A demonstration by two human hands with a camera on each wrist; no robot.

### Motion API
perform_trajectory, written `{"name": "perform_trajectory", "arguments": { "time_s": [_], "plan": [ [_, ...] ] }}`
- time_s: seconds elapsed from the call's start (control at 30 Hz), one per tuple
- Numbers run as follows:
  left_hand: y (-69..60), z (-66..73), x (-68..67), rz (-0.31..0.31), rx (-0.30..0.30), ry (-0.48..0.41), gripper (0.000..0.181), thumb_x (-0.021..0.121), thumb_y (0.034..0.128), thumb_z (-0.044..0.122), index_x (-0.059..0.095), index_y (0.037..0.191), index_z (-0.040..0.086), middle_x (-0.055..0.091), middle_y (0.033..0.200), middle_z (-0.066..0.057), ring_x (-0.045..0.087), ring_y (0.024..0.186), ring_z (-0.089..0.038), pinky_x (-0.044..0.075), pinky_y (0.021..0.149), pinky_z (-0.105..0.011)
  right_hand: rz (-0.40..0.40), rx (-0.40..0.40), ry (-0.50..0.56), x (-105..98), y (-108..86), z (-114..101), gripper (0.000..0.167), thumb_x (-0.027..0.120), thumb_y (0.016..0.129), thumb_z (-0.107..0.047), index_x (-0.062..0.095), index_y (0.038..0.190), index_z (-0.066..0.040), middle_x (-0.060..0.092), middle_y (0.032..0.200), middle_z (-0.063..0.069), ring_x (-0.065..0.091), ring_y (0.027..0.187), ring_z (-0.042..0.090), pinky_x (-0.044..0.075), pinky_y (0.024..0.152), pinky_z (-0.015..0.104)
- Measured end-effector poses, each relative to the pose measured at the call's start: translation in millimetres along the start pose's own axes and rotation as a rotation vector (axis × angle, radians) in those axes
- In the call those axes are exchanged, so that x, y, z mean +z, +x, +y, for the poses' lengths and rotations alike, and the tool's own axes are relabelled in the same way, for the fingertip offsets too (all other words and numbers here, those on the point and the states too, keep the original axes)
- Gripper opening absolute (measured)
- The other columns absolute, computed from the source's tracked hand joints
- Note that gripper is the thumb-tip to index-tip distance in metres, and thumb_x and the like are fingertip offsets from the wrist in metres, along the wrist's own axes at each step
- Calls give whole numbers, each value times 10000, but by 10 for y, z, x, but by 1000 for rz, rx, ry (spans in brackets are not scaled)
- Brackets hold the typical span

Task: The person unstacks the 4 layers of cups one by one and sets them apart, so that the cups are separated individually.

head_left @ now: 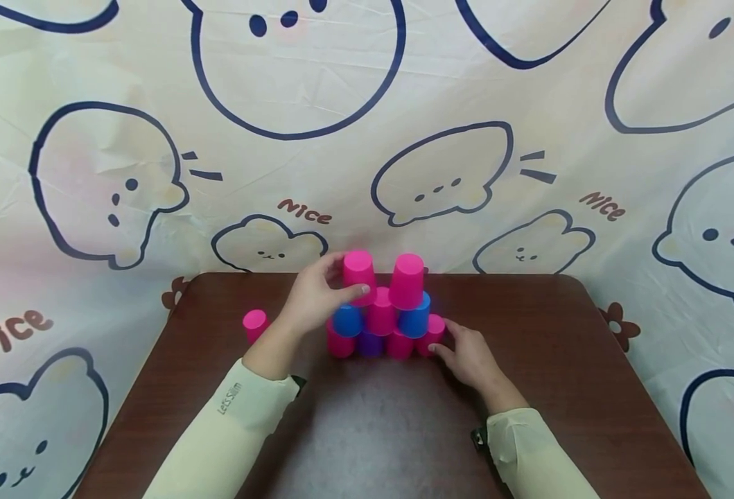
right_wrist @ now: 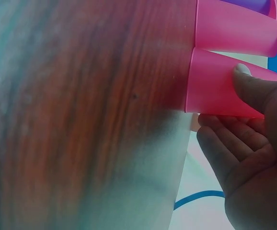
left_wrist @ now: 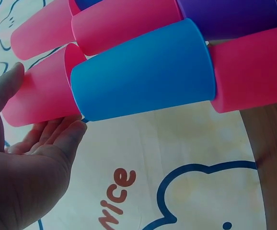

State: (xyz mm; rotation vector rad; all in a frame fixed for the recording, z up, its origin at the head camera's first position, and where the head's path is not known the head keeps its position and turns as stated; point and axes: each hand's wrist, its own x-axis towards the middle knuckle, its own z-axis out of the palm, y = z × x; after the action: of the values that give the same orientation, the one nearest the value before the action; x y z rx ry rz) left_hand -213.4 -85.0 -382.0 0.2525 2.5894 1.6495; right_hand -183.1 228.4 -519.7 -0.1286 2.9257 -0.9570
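Nearest are two forearms in pale green fabric sleeves, reaching in from the near left and near right, a small dark device at the right cuff. Beyond them spreads one dark brown wood-grained table.

Ten smooth, tapered cups stand on it, all upside down: seven pink, two blue, one purple. Nine form three stacked rows near the far edge; the tenth, a single pink cup, stands apart to the left, partly behind the left forearm.

The bottom row has four: pink, one purple cup, pink, pink. The right hand comes in from the right, low beside the table, grasping the rightmost bottom pink cup, thumb on its near side, fingers along its right side.

The middle row has three: two blue cups with one pink between them. The top row has two pink, a gap between. The left hand is raised, its thumb across the near side and its fingers round the far left side, grasping the left top pink cup.

Farthest hangs a cream cloth with dark-blue outlined animal heads and three "Nice" words
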Motion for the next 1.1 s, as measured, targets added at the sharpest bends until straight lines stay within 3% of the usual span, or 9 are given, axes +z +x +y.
{"name": "perform_trajectory", "arguments": {
  "time_s": [0.27, 0.57, 0.8, 1.1],
  "plan": [
    [-72, -10, -116, 24, -18, -18, 777, 884, 832, 365, 509, 1497, 221, 610, 1390, -3, 599, 1290, -268, 564, 995, -466, 0, -1, 0, 6, -9, 1, 666, 784, 942, -329, 520, 1509, -100, 638, 1405, 141, 600, 1297, 383, 494, 1054, 582],
    [-175, -117, -324, 108, -25, -6, 833, 884, 818, 430, 487, 1520, 223, 594, 1437, -14, 602, 1300, -289, 563, 997, -438, 0, 6, 8, 8, 11, 16, 670, 786, 940, -335, 516, 1514, -119, 632, 1412, 130, 594, 1303, 381, 494, 1051, 588],
    [-246, -250, -456, 121, -26, -26, 807, 869, 838, 430, 495, 1520, 214, 593, 1448, -41, 590, 1320, -307, 555, 1006, -455, 0, 9, 9, 3, 7, 22, 658, 778, 947, -331, 516, 1514, -125, 630, 1416, 137, 585, 1313, 395, 481, 1060, 601],
    [-326, -317, -580, 147, -52, 1, 842, 874, 826, 453, 484, 1527, 197, 580, 1464, -61, 584, 1324, -334, 553, 1005, -477, -9, 11, 10, -7, -9, 5, 669, 777, 946, -336, 505, 1521, -128, 619, 1429, 136, 577, 1320, 400, 478, 1060, 606]
  ]
}}
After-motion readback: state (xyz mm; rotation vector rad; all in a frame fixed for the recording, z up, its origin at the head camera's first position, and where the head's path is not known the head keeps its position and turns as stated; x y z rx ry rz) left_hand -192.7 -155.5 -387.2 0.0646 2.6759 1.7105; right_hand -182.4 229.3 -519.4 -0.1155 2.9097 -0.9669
